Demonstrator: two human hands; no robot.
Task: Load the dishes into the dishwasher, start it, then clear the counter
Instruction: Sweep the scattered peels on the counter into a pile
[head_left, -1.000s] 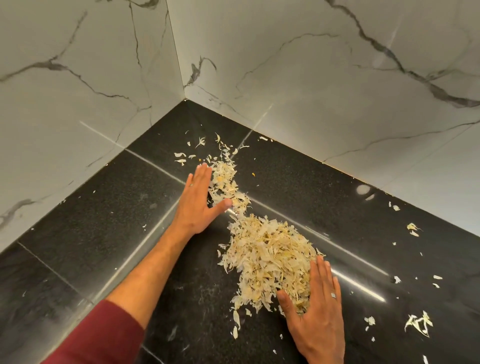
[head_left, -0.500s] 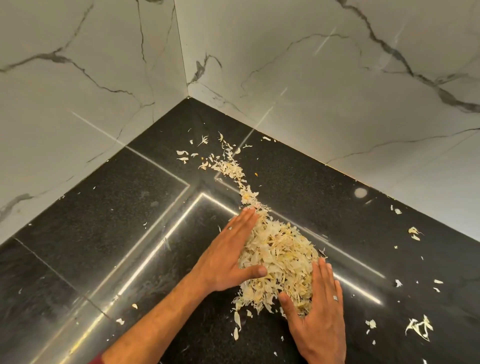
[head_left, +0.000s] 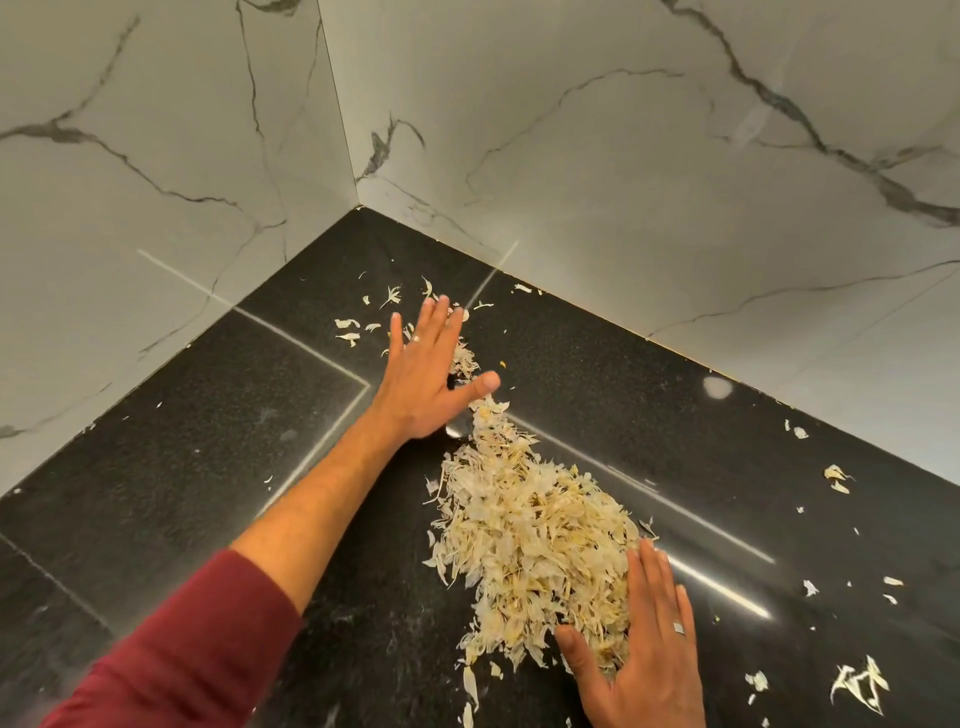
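Note:
A heap of pale, papery peel scraps lies on the black stone counter near its inner corner. A thin trail of scraps runs from the heap toward the corner. My left hand lies flat and open on the far end of that trail, fingers spread and pointing at the corner. My right hand, wearing a ring, rests flat and open against the near right side of the heap, thumb at its front edge.
White marble-look walls close the counter on the left and at the back. Loose scraps are scattered over the counter to the right, and a few small ones lie left of my left hand.
My left hand swept in against the heap, then reached back out toward the corner along the trail. The right hand stayed beside the heap.

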